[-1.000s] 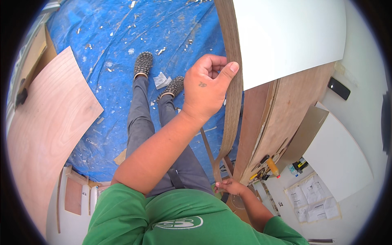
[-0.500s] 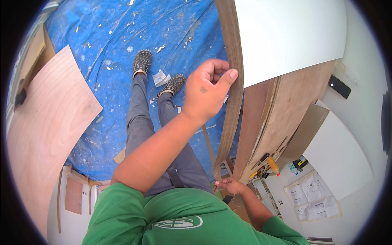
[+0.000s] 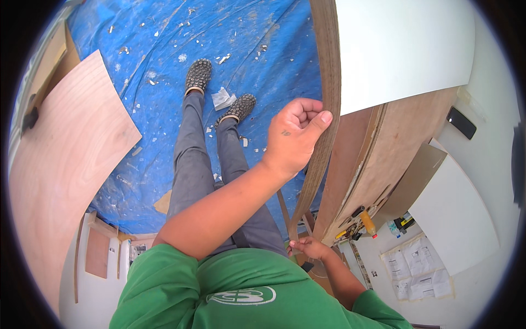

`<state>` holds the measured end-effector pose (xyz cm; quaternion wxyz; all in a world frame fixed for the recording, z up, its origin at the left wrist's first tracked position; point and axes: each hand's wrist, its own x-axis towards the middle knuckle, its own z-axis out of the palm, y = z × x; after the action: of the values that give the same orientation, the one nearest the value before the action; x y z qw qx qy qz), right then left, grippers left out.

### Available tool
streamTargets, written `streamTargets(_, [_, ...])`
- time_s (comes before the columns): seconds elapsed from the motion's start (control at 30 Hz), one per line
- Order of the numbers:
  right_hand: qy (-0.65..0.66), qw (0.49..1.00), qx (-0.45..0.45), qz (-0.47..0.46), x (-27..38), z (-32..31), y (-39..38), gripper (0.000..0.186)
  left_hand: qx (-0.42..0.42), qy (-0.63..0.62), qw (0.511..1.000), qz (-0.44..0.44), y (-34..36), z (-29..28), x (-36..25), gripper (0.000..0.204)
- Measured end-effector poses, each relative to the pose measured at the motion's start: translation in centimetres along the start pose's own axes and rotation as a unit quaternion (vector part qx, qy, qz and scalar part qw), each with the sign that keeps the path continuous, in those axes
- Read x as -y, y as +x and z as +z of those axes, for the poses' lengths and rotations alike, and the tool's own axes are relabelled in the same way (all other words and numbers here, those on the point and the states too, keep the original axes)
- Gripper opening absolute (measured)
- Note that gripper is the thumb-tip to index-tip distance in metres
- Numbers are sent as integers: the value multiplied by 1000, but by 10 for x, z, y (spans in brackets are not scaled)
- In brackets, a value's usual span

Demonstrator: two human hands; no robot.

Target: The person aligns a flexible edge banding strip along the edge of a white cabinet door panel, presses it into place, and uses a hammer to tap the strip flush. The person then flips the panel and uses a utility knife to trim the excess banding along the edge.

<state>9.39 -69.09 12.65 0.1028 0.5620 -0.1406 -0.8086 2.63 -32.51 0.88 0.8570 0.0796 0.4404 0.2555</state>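
Note:
A long, brown wood-grain edging strip (image 3: 327,66) runs along the left edge of a white-topped panel (image 3: 405,52), then bends down toward me past the panel's near corner. My left hand (image 3: 293,136) pinches this strip near that corner, thumb on its outer face and fingers curled. Close to my waist, my right hand (image 3: 308,248) grips the strip's lower stretch between thumb and fingers. Part of the right hand's grip is hidden by the strip.
Brown wooden boards (image 3: 405,123) stand below the white panel. A phone (image 3: 461,123), an orange-handled tool (image 3: 368,223) and a paper drawing (image 3: 416,266) lie at the right. Plywood (image 3: 71,142) leans at the left. Scraps litter the blue tarp (image 3: 148,104).
My left hand has slid a little nearer to me along the strip, toward the panel's near corner. My right hand keeps its place. The whole view has shifted slightly.

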Motion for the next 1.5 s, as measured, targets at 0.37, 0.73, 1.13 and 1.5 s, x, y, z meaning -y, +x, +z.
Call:
streamTargets(0.37, [-1,1000,-6,2,11,0,-8,43,-11,-14,999,34,2,3,5,23])
streamTargets(0.73, [-26,1000,-7,8,4,0,0,40,1,60,996,70,4,3,10,27])
streamTargets(1.13, [-19,1000,-24,-4,12,13,-4,45,127,49,985,111,54,-8,-35,38])
streamTargets(1.5, [13,999,-27,-20,2,23,1,48,135,2,976,171,111,-9,-86,32])
